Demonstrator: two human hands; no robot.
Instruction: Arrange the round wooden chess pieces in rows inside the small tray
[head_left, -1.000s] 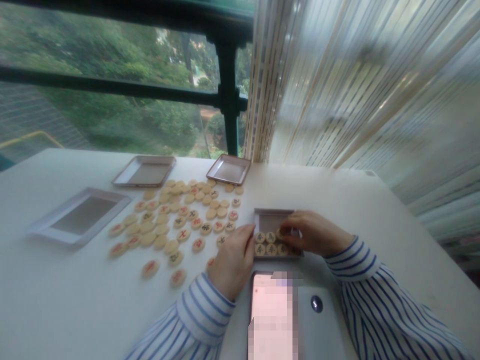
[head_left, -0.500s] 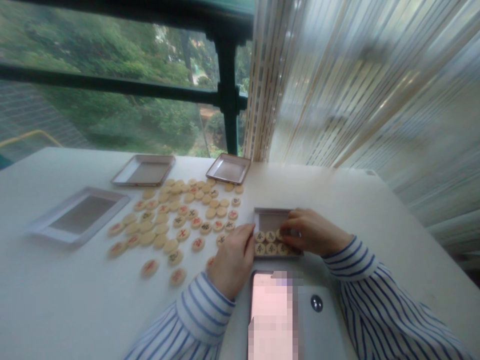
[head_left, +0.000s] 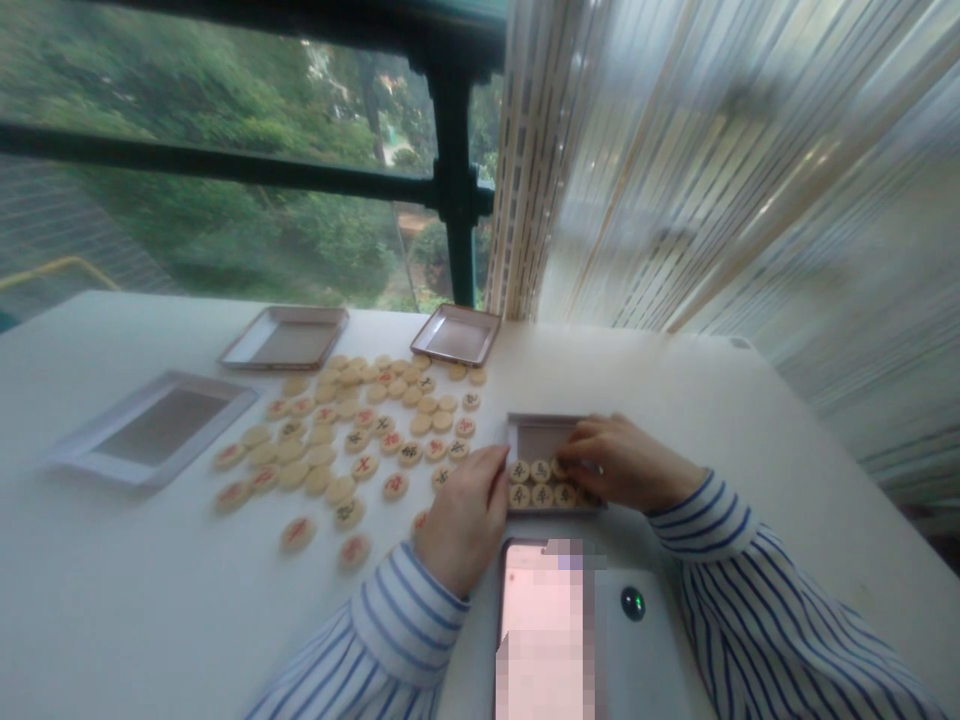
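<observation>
Head view, tray: a small grey rectangular metal tray (head_left: 541, 438) lies on the white table (head_left: 112, 600), between the two hands and just beyond a phone with a pink screen (head_left: 540, 620).
Head view, tray contents: round pale wooden discs with dark marks (head_left: 540, 483) are laid flat in two short rows along the near side of the tray; the far part is bare.
Head view, left hand: the left hand (head_left: 465, 515) is rested on the table at the tray's left edge, fingers half curled, the thumb tip close to the nearest disc. Nothing is seen in it, but whether anything is held cannot be told.
Head view, right hand: the right hand (head_left: 626, 465) is bent over the right part of the tray, fingertips lowered onto a disc in the farther row. Whether that disc is pinched or only touched cannot be told.
Head view, loose pieces: many more pale wooden discs with red or dark marks (head_left: 360, 430) are spread flat on the table to the left of the tray.
Head view, other trays: three larger shallow grey trays (head_left: 154, 430) are set farther left and back.
Step in hand: discs are judged to be in the course of being lined up inside the small tray.
Next move: a disc would have to be seated flush against its neighbours, without the laid rows being disturbed.
</observation>
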